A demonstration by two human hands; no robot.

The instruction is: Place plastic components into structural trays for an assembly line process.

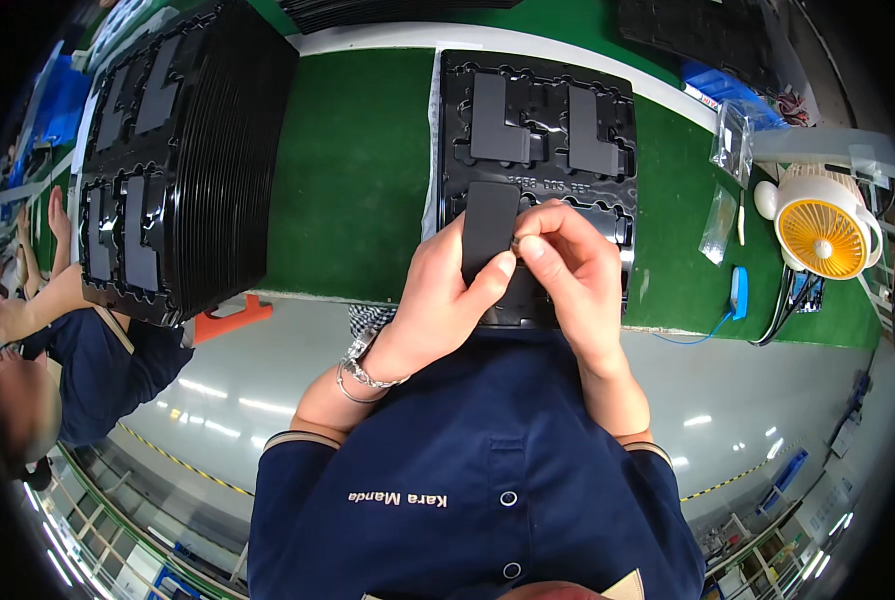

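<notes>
My left hand (442, 285) grips a flat dark-grey piece (490, 220) with rounded corners, its thumb lying along the lower right edge. Beside it my right hand (575, 270) pinches thumb and forefinger together at the piece's right edge. Something tiny shows between those fingertips, too small to name. Both hands are over the near half of a black moulded tray (455, 180). In the tray's far half lie two flat L-shaped dark pieces, one on the left (498, 120) and one on the right (590, 130). My hands hide much of the near half.
A tall stack of black trays (238, 150) stands on the green table (353, 170) to the left, with L-shaped pieces in its top one. On the right are a white and yellow fan (821, 235), clear plastic bags (720, 225) and a blue clip-like item (738, 292). Another person (98, 370) works at far left.
</notes>
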